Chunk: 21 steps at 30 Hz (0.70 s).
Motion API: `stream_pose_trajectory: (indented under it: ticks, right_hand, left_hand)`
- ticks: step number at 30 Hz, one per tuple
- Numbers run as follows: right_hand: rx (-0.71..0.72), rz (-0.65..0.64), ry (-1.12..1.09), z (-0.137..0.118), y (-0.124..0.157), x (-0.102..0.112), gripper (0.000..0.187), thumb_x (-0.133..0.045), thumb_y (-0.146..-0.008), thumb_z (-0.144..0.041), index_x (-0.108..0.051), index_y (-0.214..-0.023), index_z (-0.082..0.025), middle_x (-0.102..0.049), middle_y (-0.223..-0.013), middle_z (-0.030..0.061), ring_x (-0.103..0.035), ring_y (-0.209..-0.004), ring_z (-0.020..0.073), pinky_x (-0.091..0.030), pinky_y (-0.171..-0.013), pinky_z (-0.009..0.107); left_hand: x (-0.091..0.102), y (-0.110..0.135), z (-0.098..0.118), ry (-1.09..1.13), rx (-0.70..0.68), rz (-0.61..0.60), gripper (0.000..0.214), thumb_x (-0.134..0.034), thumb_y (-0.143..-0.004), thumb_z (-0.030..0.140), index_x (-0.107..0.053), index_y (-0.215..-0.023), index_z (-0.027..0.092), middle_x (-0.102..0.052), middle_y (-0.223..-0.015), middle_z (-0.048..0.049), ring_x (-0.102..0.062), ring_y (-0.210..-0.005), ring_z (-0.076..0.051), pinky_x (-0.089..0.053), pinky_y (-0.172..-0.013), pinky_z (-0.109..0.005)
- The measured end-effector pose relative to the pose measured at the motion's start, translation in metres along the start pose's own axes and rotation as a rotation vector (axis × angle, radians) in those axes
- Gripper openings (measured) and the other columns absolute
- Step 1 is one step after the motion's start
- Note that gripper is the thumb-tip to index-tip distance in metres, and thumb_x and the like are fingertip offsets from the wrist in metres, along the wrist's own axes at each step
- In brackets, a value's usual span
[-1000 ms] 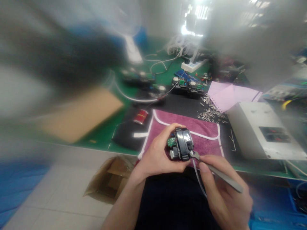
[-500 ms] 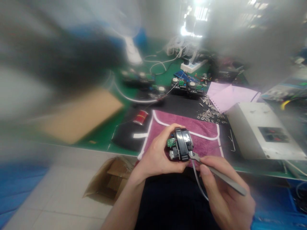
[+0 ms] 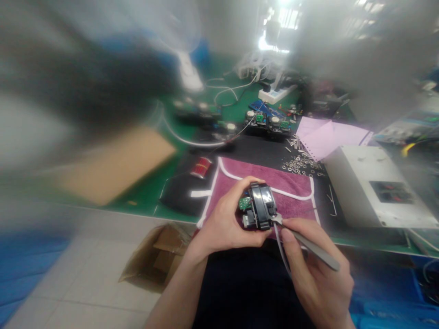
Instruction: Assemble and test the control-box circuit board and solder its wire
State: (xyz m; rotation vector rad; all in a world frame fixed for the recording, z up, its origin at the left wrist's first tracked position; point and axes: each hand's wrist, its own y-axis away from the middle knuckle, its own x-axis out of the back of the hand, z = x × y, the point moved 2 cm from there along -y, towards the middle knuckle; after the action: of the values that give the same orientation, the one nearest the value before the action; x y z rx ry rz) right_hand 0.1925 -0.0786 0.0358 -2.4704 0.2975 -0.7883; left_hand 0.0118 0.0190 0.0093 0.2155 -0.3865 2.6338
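Observation:
My left hand [image 3: 229, 219] is wrapped round a black electronic module [image 3: 263, 205], which it holds tilted above the purple cloth [image 3: 236, 170]. A green circuit board piece [image 3: 244, 203] sticks out on the module's left side. In my right hand [image 3: 318, 269] is a flat grey open-end wrench [image 3: 317, 250], pinched between thumb and fingers. Its forked head meets the module's lower right side, where a grey cable [image 3: 279, 242] comes out and hangs down. Exactly what the fork's jaws sit on is too small to make out.
Similar modules [image 3: 255, 119] stand behind the cloth. Loose washers and pins [image 3: 298, 165] lie beside pink paper [image 3: 318, 137]. A white metal box [image 3: 356, 183] stands at right, a red solder spool [image 3: 201, 167] at left. A cardboard box [image 3: 154, 260] is on the floor.
My right hand and the wrench have shifted slightly left and up, and the wrench's angle has changed a little. My left hand and the module have barely moved.

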Motion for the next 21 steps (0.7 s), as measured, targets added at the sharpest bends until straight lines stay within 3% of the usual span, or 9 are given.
stream_pose_trajectory:
  ticks: [11,21]
  right_hand:
    - [0.061,0.003,0.007,0.0007,0.0022,-0.0002,0.038,-0.072,-0.092,0.001,-0.072,-0.124,-0.019,-0.078,-0.109,0.0053,-0.075,-0.100,0.0172,-0.063,-0.091,0.030]
    - [0.000,-0.004,-0.077,0.0044,0.0053,-0.0010,0.041,-0.071,-0.091,0.004,-0.072,-0.126,-0.018,-0.076,-0.115,0.0066,-0.073,-0.106,0.0178,-0.060,-0.095,0.032]
  left_hand:
    - [-0.0007,0.0005,-0.0007,0.001,-0.002,0.009,0.091,-0.091,-0.071,0.026,-0.047,-0.150,0.029,-0.063,-0.145,-0.0095,-0.067,-0.129,-0.033,-0.057,-0.111,-0.044]
    - [-0.0014,0.0013,-0.0025,0.008,-0.012,0.021,0.093,-0.093,-0.071,0.024,-0.047,-0.151,0.031,-0.062,-0.149,-0.0099,-0.067,-0.133,-0.034,-0.058,-0.113,-0.045]
